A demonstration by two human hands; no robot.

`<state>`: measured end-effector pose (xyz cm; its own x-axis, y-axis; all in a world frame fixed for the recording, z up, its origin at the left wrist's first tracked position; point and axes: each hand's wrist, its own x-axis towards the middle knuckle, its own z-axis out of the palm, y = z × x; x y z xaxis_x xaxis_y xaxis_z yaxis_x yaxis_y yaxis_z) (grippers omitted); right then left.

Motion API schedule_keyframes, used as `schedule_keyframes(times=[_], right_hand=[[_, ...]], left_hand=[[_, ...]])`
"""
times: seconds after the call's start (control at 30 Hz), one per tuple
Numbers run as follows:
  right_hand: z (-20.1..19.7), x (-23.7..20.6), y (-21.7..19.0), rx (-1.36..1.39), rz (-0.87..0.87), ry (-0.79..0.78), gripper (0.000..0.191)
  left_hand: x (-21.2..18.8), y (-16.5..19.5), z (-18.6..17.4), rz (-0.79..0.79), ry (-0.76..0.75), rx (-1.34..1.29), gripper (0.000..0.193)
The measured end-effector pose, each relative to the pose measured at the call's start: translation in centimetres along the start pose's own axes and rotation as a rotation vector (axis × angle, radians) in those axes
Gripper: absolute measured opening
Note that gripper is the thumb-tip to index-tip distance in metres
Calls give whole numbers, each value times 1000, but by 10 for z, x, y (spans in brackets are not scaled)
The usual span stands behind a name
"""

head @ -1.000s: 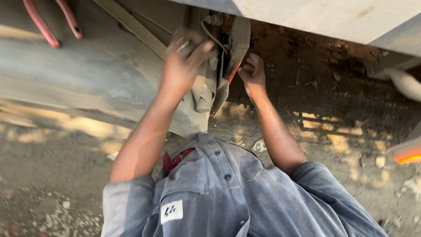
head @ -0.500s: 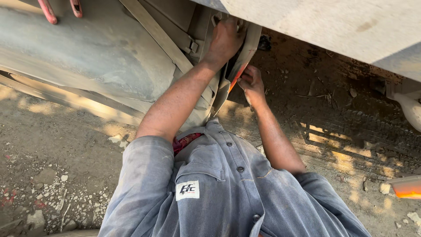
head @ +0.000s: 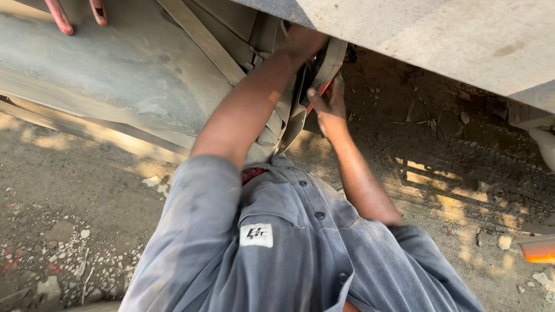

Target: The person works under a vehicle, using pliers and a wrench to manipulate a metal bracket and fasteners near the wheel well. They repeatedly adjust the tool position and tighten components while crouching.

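My left hand (head: 303, 43) reaches up into the gap under a pale vehicle panel (head: 439, 40). Its fingers are hidden against the top of a curved grey metal strap (head: 330, 65), so I cannot tell what they hold. My right hand (head: 329, 111) is just below, with its thumb and fingers closed around the edge of the same strap. A thin red-orange piece (head: 317, 99) shows beside the thumb. Left of the strap is a large dusty grey tank (head: 127, 75) with a diagonal metal band (head: 202, 40) across it. My grey work shirt (head: 289, 248) fills the lower middle.
Two red hoses (head: 60, 17) hang at the top left. The ground is dry dirt with small stones (head: 63, 242) on the left and tyre tracks (head: 462, 185) on the right. An orange lamp (head: 537, 248) pokes in at the right edge.
My left hand has gone from the front of the bracket up and right into the gap under the panel. My right hand has stayed on the strap.
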<state>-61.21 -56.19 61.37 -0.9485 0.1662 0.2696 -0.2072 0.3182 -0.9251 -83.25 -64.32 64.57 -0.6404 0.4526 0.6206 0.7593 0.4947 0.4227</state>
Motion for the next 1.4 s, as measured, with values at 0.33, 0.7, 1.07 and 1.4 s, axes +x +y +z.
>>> schedule_keyframes(times=[0.33, 0.7, 1.07, 1.4], right_hand=[[-2, 34, -26, -259, 54, 31, 99], [-32, 70, -76, -489, -89, -67, 92], [-40, 52, -74, -439, -301, -100, 80], [-49, 70, -71, -579, -216, -137, 65]], left_hand=[[48, -8, 0, -331, -429, -7, 18], [41, -6, 8, -369, -486, -68, 16], [5, 7, -11, -201, 19, -104, 25], [-64, 66, -71, 37, 276, -226, 28]])
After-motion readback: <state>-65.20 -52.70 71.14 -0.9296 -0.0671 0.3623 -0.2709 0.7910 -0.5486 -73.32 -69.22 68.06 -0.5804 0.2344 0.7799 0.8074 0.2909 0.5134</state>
